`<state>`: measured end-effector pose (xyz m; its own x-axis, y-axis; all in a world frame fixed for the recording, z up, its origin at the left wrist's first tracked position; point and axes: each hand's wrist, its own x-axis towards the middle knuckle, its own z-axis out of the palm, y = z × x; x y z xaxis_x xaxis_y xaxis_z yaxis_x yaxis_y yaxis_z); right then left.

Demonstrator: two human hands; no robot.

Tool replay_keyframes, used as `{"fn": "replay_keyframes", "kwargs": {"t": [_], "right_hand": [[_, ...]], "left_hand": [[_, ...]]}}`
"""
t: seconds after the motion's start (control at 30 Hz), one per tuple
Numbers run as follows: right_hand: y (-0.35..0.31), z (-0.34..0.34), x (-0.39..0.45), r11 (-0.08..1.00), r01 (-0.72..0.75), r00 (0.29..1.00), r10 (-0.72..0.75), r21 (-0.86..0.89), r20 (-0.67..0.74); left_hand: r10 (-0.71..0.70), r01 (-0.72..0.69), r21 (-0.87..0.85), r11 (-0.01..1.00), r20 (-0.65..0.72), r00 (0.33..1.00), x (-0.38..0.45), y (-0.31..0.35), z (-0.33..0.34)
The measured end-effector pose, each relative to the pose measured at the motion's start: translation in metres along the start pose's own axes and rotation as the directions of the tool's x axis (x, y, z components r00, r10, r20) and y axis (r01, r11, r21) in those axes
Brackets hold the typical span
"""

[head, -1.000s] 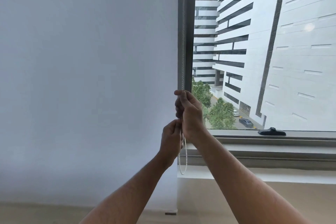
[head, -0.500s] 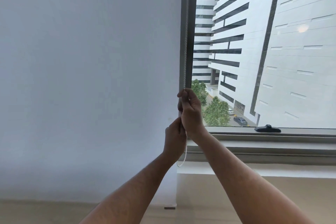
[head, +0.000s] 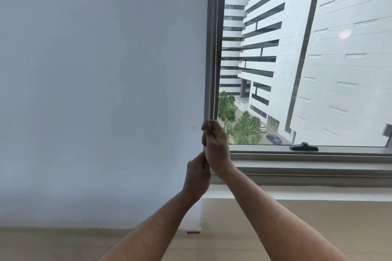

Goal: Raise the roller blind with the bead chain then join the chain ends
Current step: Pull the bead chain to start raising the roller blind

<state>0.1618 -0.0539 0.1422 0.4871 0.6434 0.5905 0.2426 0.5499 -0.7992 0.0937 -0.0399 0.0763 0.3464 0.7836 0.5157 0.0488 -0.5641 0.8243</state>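
A white roller blind [head: 101,91] covers the left window down to near the floor, with a weighted bottom bar end [head: 193,231] below. A white bead chain [head: 213,59] hangs in two strands along the grey frame at the blind's right edge. My right hand [head: 215,146] is closed on the chain where the strands end, fist upright. Just below and left of it, my left hand [head: 196,177] is also closed around the chain. The lower loop of the chain is hidden behind my hands.
The uncovered right window pane [head: 318,70] shows white buildings, trees and parked cars outside. A black window handle [head: 303,147] lies on the grey sill frame [head: 307,167]. Beige wall and floor run beneath the sill.
Both hands have shifted slightly up the chain, and the dangling loop seen below my left hand earlier is no longer visible. The view has tilted a little.
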Motion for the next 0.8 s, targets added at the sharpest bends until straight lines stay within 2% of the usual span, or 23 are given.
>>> {"fn": "replay_keyframes", "kwargs": {"t": [0.1, 0.2, 0.27, 0.33, 0.4, 0.53, 0.63, 0.7, 0.8], "right_hand": [[0.003, -0.002, 0.0, 0.999, 0.035, 0.999, -0.035, -0.032, 0.004], [0.006, -0.004, -0.003, 0.992, 0.092, 0.996, -0.091, -0.087, 0.01], [0.01, -0.009, -0.003, 0.981, 0.136, 0.99, -0.138, -0.135, -0.006], [0.013, -0.012, 0.0, 0.968, 0.165, 0.985, -0.17, -0.189, -0.016], [0.018, -0.012, 0.003, 0.963, 0.172, 0.984, -0.179, -0.205, -0.012], [0.025, 0.0, -0.004, 0.955, 0.187, 0.982, -0.184, -0.232, 0.035], [0.03, 0.0, -0.004, 0.948, 0.18, 0.984, -0.177, -0.264, 0.038], [0.033, -0.007, -0.001, 0.93, 0.198, 0.98, -0.191, -0.31, 0.053], [0.039, -0.022, -0.001, 0.889, 0.246, 0.969, -0.224, -0.387, 0.102]], "left_hand": [[0.034, -0.036, 0.05, 0.998, 0.051, 0.998, 0.003, -0.004, -0.003], [0.068, -0.093, 0.137, 0.986, 0.179, 0.982, 0.014, -0.001, -0.024], [0.033, -0.055, 0.103, 0.993, 0.206, 0.978, 0.03, 0.011, -0.043], [-0.015, 0.021, -0.047, 0.999, 0.129, 0.991, 0.047, 0.04, -0.06], [-0.018, 0.03, -0.184, 0.983, 0.068, 0.998, 0.064, 0.08, -0.069], [0.035, 0.009, -0.383, 0.924, 0.107, 0.994, 0.09, 0.146, -0.06], [-0.089, 0.095, -0.499, 0.862, 0.036, 0.995, 0.098, 0.169, -0.045], [-0.151, 0.115, -0.521, 0.846, -0.027, 0.988, 0.097, 0.17, -0.035], [-0.142, 0.082, -0.467, 0.881, -0.094, 0.985, 0.09, 0.157, -0.024]]}}
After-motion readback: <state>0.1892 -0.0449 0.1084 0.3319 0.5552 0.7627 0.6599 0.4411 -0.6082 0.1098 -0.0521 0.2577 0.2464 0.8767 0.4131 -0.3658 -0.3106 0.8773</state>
